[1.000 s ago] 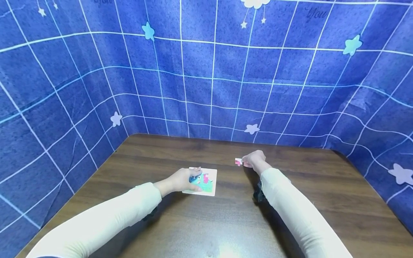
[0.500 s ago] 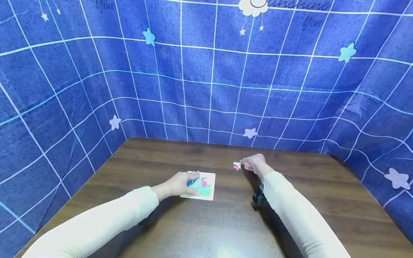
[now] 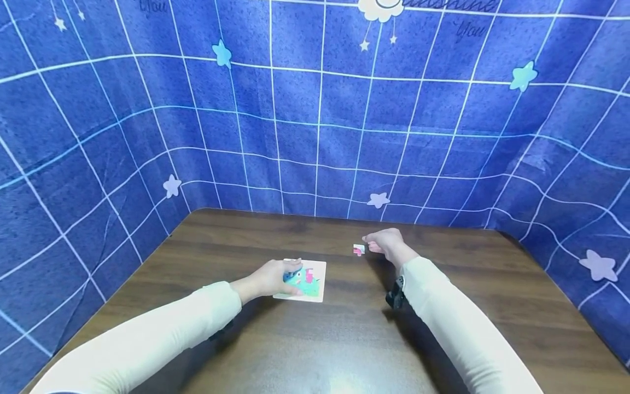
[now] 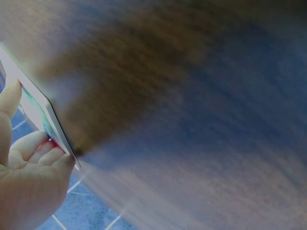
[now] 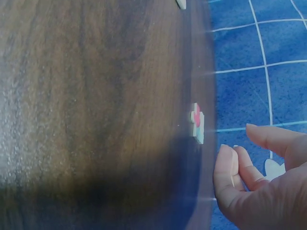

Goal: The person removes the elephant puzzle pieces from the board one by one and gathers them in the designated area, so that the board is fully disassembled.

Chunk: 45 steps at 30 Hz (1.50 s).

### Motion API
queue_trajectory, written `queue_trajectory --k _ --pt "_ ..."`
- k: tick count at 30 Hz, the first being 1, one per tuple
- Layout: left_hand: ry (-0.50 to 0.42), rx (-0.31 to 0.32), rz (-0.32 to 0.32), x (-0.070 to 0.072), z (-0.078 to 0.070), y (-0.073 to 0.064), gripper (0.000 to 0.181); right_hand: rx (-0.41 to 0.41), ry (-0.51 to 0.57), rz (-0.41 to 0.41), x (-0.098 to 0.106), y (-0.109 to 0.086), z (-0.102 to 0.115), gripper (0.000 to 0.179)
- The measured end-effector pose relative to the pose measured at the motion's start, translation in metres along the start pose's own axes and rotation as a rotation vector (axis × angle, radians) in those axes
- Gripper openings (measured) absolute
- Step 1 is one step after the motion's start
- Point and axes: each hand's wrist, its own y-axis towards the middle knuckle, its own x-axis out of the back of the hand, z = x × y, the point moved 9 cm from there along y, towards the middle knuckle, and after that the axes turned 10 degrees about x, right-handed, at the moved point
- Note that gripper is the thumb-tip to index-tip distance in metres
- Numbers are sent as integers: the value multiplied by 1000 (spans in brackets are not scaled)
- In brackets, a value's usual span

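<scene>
A square puzzle board (image 3: 315,293) with a white border and a teal cartoon animal lies on the table left of centre. A pink notch shape shows in its picture. My left hand (image 3: 270,279) rests on its left part, thumb and fingers spread across the face; in the left wrist view the fingertips touch the board (image 4: 36,103). Farther back and right lies a small pink-and-white puzzle piece (image 3: 359,250), flat on the table. Just right of it, my right hand (image 3: 386,242) hovers with bent, relaxed fingers. The right wrist view shows a gap between hand and piece (image 5: 197,123).
The brown wooden table (image 3: 344,334) has a glossy reflection near its front. A blue curtain (image 3: 305,109) with white grid lines and stars surrounds the back and sides. A dark wrist camera (image 3: 395,295) sits under the right sleeve.
My right fingers have come off the puzzle piece and now stand a little apart from it. The left hand keeps its place on the puzzle board. The head view has shifted slightly.
</scene>
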Motion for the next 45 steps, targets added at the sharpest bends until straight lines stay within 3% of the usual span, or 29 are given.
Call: queue_trajectory --k 9,22,39,45 --pt "34 8 -5 4 -2 2 76 46 3 85 -13 -5 15 38" --pt "54 0 10 6 -4 -3 76 66 56 203 -36 -12 19 35" --pt "20 -9 11 -1 -6 -5 75 73 28 240 -44 -22 11 32" --pt "60 -26 -14 1 -4 -2 76 107 21 283 -51 -26 15 31"
